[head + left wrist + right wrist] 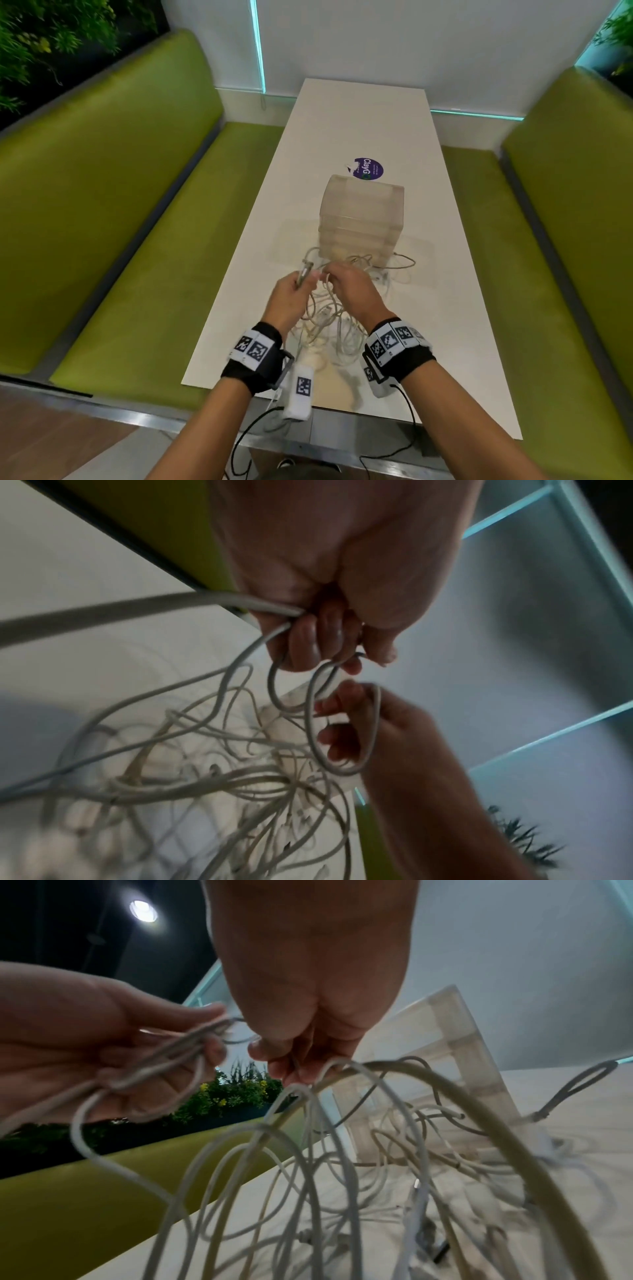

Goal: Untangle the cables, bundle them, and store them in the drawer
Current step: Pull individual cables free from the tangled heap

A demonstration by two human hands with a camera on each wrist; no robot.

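A tangle of white cables [329, 329] lies on the white table [445, 308], in front of a translucent drawer unit [361, 222] whose drawers look shut. My left hand [303, 279] is raised above the heap and grips a short folded bundle of cable loops [161, 1058]. Just to its right, my right hand [329, 277] pinches a strand that runs from that bundle, with a loop [342, 723] hooked over its fingers. In the right wrist view, more strands [342, 1177] hang from my right hand [294, 1066] down to the table. The hands nearly touch.
Green padded benches run along the left [102, 205] and right [565, 205] of the narrow table. A purple round sticker [368, 168] lies behind the drawer unit. A white wall closes the far end. The table's near edge is just below my wrists.
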